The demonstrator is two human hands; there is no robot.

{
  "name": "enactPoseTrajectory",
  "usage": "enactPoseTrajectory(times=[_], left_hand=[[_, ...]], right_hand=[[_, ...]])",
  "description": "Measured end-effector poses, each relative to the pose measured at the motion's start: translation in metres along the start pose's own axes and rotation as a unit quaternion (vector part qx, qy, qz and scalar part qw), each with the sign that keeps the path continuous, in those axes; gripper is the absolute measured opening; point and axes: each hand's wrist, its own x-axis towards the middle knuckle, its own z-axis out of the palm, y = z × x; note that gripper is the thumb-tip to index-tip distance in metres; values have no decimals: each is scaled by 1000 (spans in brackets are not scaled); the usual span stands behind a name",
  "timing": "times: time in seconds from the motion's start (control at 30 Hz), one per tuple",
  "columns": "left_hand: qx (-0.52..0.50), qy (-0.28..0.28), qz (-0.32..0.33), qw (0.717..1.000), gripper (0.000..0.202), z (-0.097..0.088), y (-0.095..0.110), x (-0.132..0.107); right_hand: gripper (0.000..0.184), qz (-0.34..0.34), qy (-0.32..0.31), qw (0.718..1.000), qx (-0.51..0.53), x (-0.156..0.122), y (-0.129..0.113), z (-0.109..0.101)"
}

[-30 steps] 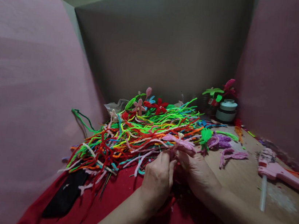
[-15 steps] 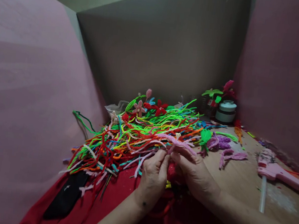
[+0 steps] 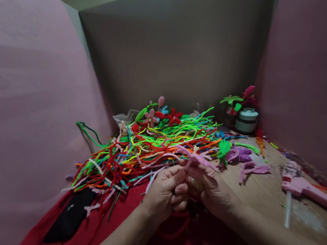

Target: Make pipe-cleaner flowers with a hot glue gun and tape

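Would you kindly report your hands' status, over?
Left hand closed at base of pink flower; right hand alongside, grip partly hidden. Pipe-cleaner pile close beyond.

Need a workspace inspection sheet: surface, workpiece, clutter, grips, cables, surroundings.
Surface: tan board at right, red cloth in front.
Workpiece: pink fuzzy flower, pale centre, held up in front of the pile.
Clutter: tangled pile of multicoloured fuzzy stems; flat black object; pink tool with a clear stick; pale lidded container.
Grips: left hand closed at the flower's base; right hand curled close beside it, hold partly hidden.
Cables: nothing seen.
Surroundings: pinkish panels left and right, grey wall behind.
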Motion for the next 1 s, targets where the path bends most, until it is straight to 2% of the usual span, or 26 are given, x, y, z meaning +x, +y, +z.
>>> enactPoseTrajectory(times=[0.07, 0.17, 0.23, 0.27, 0.3, 0.37, 0.4, 0.43, 0.47, 0.5, 0.53, 0.57, 0.7, 0.77, 0.83, 1.0], left_hand=[[-30, -33, -30, 999, 18, -3, 1, 0], [-3, -26, -45, 999, 14, -2, 2, 1], [112, 20, -3, 993, 16, 1, 0, 0], [202, 52, 44, 977, 18, 3, -1, 0], [304, 84, 101, 944, 21, 3, -4, -1], [486, 131, 224, 834, 18, 2, -9, -2], [545, 137, 260, 785, 15, 0, -12, -2], [585, 139, 277, 749, 13, -2, -14, -2], [607, 147, 285, 728, 15, -4, -16, -1], [614, 150, 285, 721, 17, -5, -16, -1], [606, 152, 276, 730, 18, -5, -16, -1], [585, 150, 262, 753, 19, -4, -15, 0], [382, 142, 164, 898, 21, 7, -10, -1], [269, 142, 115, 946, 22, 12, -7, -1], [195, 135, 83, 968, 23, 13, -5, -2], [118, 104, 61, 986, 22, 9, -1, -2]], right_hand=[[15, 25, -16, 999, 24, -1, 0, -1], [11, 21, -1, 999, 29, -1, -1, -2], [9, 5, 21, 1000, 21, -2, -3, -1], [10, -5, 31, 999, 15, -2, -4, 0], [13, -13, 39, 999, 8, -3, -5, 1], [17, -27, 51, 998, -7, -4, -6, 4], [18, -37, 56, 998, -13, -4, -6, 5], [18, -51, 60, 997, -20, -4, -5, 6], [18, -65, 64, 995, -27, -4, -4, 7], [17, -80, 68, 994, -35, -4, -3, 7], [18, -91, 70, 992, -45, -4, -3, 7], [19, -100, 73, 991, -58, -4, -2, 6], [23, -111, 61, 983, -133, -5, -5, 6], [24, -104, 47, 983, -146, -6, -8, 7], [26, -88, 39, 985, -145, -6, -11, 8], [29, -34, 42, 988, -148, -6, -17, 9]])
